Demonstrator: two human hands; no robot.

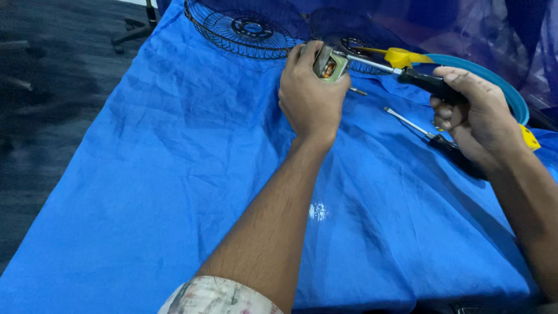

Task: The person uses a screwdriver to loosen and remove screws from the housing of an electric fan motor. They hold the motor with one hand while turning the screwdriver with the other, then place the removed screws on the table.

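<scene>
**A:** Over a blue cloth (192, 174) spread across a work surface, what does the scene show, from the left?

**B:** At the far left, a dark floor with part of a chair base (135, 30). At the top of the cloth sits a black wire fan guard (241, 29), already off its fan. A second guard (349, 40) lies just right of it, partly hidden behind the hand.

**A:** And the hands?

**B:** The left hand (308, 99) is closed around a small fan motor (330, 63), lifted clear of the cloth; copper windings show through an opening in its metal casing, and a thin shaft pokes out below the fingers. The right hand (479, 116) is wrapped tight on the black handle of a screwdriver (401, 71), its tip set against the motor's upper right face.

**A:** How far along does the work look?

**B:** By the look of it, well into the stripping-down: guards off, motor out and in hand. The casing appears still assembled, so opening or fastening it seems to be the step in hand; which way the screw is turning cannot be told.

**A:** Anything else to the right?

**B:** A second screwdriver (418, 131) lies on the cloth just beneath the right hand, untouched. Behind it, a yellow-handled tool (401, 56) and a blue ring-shaped part (500, 81) rest near the cloth's far edge.
</scene>
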